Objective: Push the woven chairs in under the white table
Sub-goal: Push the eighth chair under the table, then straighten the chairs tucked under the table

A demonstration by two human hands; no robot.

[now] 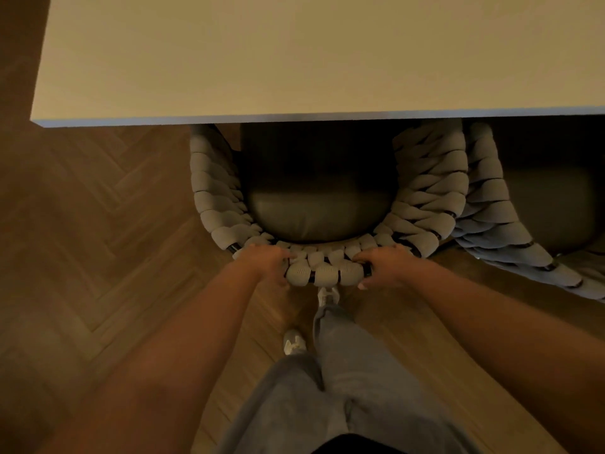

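Observation:
A woven chair (425,198) with a thick grey rope back and a dark seat cushion stands right before me, its front part hidden under the white table (294,60). My left hand (265,262) grips the top rail of its curved back on the left. My right hand (384,265) grips the same rail on the right, thumb below it. A second woven chair (497,224) stands to the right, touching the first, its seat partly under the table too.
The table's near edge (229,121) runs across the view, with its left corner at the far left. Herringbone wood floor (98,224) lies open to the left. My legs in grey trousers and white shoes (293,342) stand just behind the chair.

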